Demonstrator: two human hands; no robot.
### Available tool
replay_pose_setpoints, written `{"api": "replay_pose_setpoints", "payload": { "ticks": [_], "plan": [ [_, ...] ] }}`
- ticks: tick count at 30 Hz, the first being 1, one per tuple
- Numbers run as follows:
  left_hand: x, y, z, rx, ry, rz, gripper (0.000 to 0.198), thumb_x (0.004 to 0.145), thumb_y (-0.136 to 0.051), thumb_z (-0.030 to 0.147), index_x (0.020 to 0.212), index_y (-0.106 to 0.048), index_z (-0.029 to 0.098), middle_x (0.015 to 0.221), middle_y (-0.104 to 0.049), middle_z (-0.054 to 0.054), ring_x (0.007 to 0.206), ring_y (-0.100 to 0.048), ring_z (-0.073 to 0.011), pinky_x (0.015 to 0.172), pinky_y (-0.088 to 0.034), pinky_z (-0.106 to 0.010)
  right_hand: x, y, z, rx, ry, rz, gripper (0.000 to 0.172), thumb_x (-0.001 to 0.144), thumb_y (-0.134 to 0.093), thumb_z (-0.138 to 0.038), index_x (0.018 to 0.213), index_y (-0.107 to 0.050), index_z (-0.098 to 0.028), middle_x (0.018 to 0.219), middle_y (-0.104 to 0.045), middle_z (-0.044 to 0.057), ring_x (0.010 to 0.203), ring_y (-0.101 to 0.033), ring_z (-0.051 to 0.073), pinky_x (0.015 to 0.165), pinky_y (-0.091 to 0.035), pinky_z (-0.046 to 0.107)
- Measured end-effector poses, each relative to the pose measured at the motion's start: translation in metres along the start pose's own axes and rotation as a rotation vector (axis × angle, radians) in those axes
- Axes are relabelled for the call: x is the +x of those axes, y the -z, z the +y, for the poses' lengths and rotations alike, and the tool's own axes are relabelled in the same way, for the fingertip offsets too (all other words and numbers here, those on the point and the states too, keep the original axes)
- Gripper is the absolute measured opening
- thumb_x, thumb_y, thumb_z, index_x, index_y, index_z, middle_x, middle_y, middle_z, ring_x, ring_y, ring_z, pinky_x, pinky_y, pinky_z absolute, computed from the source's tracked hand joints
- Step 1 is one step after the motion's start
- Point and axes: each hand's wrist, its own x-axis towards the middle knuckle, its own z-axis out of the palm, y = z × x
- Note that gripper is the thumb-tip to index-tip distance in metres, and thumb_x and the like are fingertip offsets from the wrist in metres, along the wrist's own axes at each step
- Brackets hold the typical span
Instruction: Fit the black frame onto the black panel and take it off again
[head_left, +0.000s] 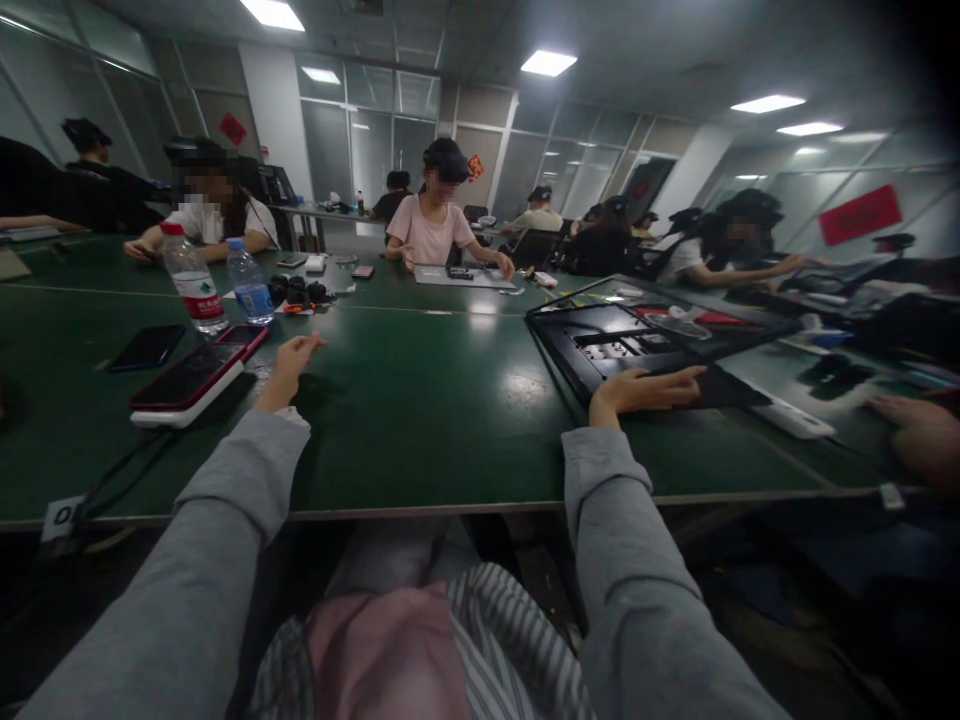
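Observation:
Above the green table, at left of centre, my left hand has its thumb and fingertips pressed together. Whatever may be between them is too small to make out. Just left of it lies a phone in a dark red case on a white block with a cable. My right hand is at the front edge of a flat black casing with rectangular cutouts, thumb over the edge and fingers along it. The lower fingers are partly hidden against the dark casing. A thin black frame extends from the casing to the right.
Two water bottles, one red-capped and one blue-capped, stand at the left near a dark phone. A white power strip lies right of the casing. Another person's hand is at far right. Across the table sits a person.

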Motion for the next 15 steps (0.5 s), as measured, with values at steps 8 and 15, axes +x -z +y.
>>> {"api": "replay_pose_setpoints", "payload": {
  "ticks": [8, 15],
  "plan": [
    [-0.003, 0.018, 0.022, -1.189, 0.215, -0.249, 0.076, 0.093, -0.044, 0.094, 0.065, -0.040, 0.024, 0.054, -0.047, 0.003, 0.051, -0.053, -0.0120, 0.050, -0.047, -0.023, -0.029, -0.012, -0.030, 0.213, 0.615, -0.252, 0.070, 0.100, -0.038, -0.022, 0.169, -0.040, -0.012, 0.157, -0.056, 0.026, 0.152, -0.049, 0.038, 0.128, -0.038, 0.068],
    [0.002, 0.012, 0.014, -1.071, 0.265, -0.124, 0.077, 0.090, -0.045, 0.098, 0.068, -0.047, 0.024, 0.053, -0.047, 0.002, 0.052, -0.051, -0.0145, 0.050, -0.044, -0.026, -0.050, -0.007, -0.045, 0.403, 0.679, -0.277, 0.072, 0.107, -0.034, -0.034, 0.175, -0.030, -0.012, 0.136, -0.067, 0.023, 0.126, -0.069, 0.035, 0.117, -0.051, 0.060]
  ]
}}
